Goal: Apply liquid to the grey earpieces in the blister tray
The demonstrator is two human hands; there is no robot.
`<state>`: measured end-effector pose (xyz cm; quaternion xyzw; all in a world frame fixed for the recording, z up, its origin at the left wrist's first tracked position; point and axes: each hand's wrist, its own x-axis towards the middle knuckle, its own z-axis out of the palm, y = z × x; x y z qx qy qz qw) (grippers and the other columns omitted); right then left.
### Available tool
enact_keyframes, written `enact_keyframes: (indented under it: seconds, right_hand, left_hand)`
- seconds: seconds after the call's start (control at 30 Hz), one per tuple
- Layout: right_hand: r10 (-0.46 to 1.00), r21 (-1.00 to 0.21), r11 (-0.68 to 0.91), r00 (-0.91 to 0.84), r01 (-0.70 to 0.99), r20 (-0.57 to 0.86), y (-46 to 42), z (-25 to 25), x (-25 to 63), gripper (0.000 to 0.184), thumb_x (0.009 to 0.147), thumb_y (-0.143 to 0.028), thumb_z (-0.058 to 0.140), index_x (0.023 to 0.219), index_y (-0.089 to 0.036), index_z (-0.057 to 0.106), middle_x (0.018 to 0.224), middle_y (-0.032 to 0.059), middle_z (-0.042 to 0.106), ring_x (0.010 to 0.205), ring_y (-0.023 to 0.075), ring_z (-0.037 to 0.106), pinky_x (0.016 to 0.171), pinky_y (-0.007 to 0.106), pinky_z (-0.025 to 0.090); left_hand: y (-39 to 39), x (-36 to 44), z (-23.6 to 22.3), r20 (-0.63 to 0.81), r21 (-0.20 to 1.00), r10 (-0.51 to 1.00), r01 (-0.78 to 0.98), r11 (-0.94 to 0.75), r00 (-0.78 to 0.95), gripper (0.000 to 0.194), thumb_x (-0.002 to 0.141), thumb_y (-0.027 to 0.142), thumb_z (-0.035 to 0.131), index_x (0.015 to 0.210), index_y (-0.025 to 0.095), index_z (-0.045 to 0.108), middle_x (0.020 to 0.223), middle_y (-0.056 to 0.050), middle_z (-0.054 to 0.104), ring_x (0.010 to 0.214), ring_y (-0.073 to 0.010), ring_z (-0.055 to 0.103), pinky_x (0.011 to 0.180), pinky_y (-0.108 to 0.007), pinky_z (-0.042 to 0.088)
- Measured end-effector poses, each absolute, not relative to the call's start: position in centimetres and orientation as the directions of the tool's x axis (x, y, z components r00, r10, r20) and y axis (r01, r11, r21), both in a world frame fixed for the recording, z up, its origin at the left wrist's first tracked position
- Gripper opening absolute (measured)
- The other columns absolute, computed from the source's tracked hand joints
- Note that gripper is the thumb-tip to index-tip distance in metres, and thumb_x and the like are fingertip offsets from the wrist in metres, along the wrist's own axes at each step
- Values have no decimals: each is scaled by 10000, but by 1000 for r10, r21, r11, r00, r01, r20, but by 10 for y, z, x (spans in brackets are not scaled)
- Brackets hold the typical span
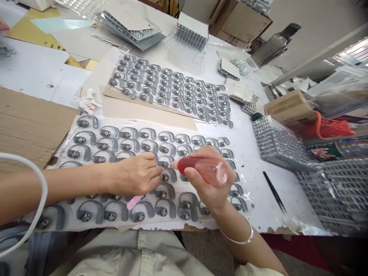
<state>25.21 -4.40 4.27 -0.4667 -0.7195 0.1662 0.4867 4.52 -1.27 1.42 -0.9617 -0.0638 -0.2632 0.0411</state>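
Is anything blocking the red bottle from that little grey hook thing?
Nothing visible: the right hand holds the red bottle with its tip beside the grey hooked piece; the left hand is opposite.

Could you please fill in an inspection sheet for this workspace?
Surface: white table, with a worn, chipped front edge.
Job's things: near sheet bearing rows of grey hook-shaped pieces; a similar far sheet behind; red bottle.
Clutter: black tweezers and crumpled tissue; blurred stacks at the right.
Grips: right grip holds the red bottle, nozzle toward the left fingertips; left grip over the near sheet, a pink strip showing beside it, whether held unclear.
Cables: white curved band at the left; whether a cable, unclear.
Surroundings: cardboard box and grey bottle behind.
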Motion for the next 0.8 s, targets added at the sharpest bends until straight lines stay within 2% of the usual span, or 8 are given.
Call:
enact_keyframes:
  seconds: [0.07, 0.17, 0.43, 0.6, 0.8]
  right_hand:
    - [794, -638, 545, -92, 543, 600, -44, 40, 253, 216, 732, -351, 704, 875, -227, 600, 698, 8, 591, 598, 151, 546, 542, 337, 468]
    - [772, -626, 571, -87, 531, 630, -43, 35, 255, 194, 739, -316, 692, 886, -224, 605, 693, 8, 591, 586, 145, 530, 526, 327, 455]
    - [774, -616, 570, -105, 543, 624, -41, 27, 256, 152, 748, -273, 666, 870, -211, 600, 685, 7, 590, 576, 146, 527, 521, 322, 436]
    - [793, -618, 564, -150, 547, 591, -40, 24, 253, 145, 737, -245, 677, 853, -202, 601, 703, 12, 601, 589, 148, 538, 534, 320, 442]
    - [799, -632, 566, -164, 530, 579, -39, 19, 252, 137, 731, -234, 688, 830, -196, 600, 689, 12, 594, 578, 147, 536, 536, 319, 451]
  left_hand:
    - [-13, 46, 13, 516, -43, 104, 147, -988, 850, 284, 897, 50, 457, 660, 124, 597, 661, -77, 643, 606, -153, 567, 613, -315, 424]
    - [-14, 47, 11, 524, -35, 120, 162, -986, 843, 281, 896, 54, 456, 664, 122, 599, 658, -80, 639, 614, -155, 570, 615, -315, 427]
    - [-18, 49, 8, 528, -35, 178, 230, -972, 830, 285, 895, 56, 452, 653, 123, 586, 652, -80, 634, 568, -147, 534, 581, -310, 408]
    - [-21, 50, 5, 528, -72, 149, 218, -973, 836, 255, 868, 53, 482, 643, 118, 583, 667, -103, 642, 574, -169, 544, 588, -334, 403]
    - [-21, 49, 7, 520, -70, 146, 213, -975, 842, 245, 862, 49, 485, 642, 121, 563, 637, -95, 621, 548, -158, 509, 584, -326, 379]
